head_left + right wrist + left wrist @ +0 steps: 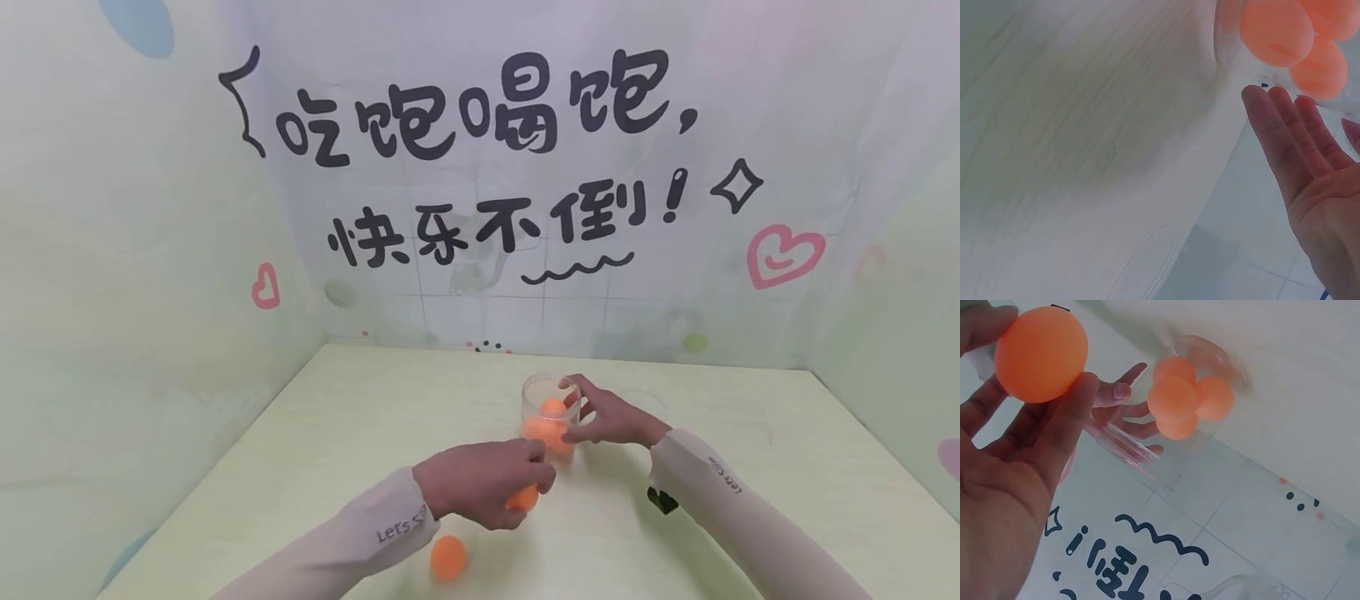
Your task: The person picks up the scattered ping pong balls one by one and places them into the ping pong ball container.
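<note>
An orange ping-pong ball point(1041, 354) is pinched between the fingertips and thumb of my left hand point(483, 483), just in front of a clear plastic jar point(534, 393). Several orange balls point(1174, 399) are inside the jar, which stands on the table. My right hand point(611, 417) holds the jar from its right side, with the thumb on the near side and the fingers toward the back. In the right wrist view its fingers point(1282, 134) extend along the jar wall. Another orange ball point(448, 557) lies on the table below my left wrist.
A clear round lid point(1147, 265) lies on the pale table point(337, 417), to the right of the jar behind my right hand. Printed cloth walls point(480, 308) with dark writing and hearts enclose the back and both sides.
</note>
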Available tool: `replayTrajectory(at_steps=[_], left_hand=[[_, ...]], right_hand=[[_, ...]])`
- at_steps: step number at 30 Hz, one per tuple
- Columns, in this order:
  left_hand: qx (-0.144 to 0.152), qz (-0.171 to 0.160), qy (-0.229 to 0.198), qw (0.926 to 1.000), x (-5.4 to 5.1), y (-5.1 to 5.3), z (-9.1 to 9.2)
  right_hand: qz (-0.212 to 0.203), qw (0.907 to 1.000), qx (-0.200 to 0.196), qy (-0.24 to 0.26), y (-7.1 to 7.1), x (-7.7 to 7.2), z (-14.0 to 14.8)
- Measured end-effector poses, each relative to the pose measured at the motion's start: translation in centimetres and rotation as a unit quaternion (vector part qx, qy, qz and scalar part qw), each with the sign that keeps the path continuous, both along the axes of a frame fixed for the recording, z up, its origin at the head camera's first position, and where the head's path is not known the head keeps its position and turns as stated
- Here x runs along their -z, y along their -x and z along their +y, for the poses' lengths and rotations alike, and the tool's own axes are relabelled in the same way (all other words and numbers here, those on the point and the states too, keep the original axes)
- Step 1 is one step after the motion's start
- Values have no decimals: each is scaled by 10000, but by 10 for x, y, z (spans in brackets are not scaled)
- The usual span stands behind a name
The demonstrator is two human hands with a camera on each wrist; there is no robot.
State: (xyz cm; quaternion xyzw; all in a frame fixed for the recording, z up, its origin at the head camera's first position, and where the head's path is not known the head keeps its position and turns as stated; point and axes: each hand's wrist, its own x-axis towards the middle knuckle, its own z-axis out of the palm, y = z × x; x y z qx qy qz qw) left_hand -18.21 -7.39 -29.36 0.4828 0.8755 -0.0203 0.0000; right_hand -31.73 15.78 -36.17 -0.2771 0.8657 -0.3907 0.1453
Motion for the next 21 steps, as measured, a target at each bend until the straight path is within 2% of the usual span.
replayTrajectory(at_steps=[5, 9, 15, 21], left_hand=[[150, -50, -108, 9998, -3, 7, 4], [208, 30, -139, 9997, -6, 12, 8], [123, 66, -47, 9999, -13, 20, 17], [-167, 130, 0, 9998, -20, 30, 24]], right_hand=[[16, 10000, -4, 8, 1, -1, -1], [79, 10000, -39, 25, 0, -2, -1], [123, 9998, -130, 79, 1, -3, 1], [128, 9996, -213, 130, 0, 1, 3]])
